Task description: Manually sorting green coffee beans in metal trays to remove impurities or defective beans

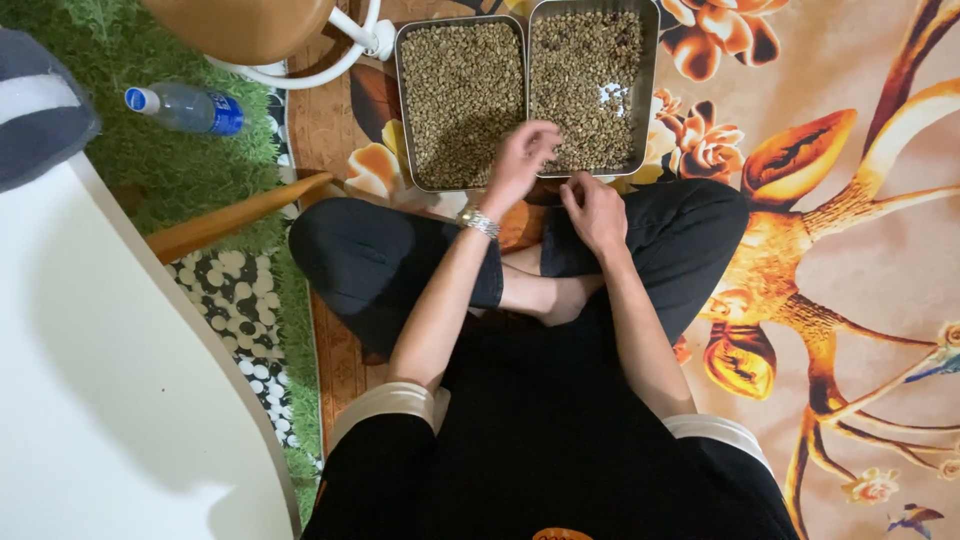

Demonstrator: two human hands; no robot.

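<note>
Left hand point(520, 160) over bean-filled trays point(527, 60); right hand point(595, 210) loosely curled near tray edge.

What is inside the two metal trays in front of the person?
Both rectangular metal trays hold small greenish-brown beans; a bare shiny patch shows in the right one. The left hand covers beans at the near edge. The tray bottoms are otherwise hidden.

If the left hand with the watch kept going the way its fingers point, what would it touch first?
Most likely the beans in the right-hand metal tray: the left hand reaches up over that tray's near edge, though its height above them is unclear.
</note>
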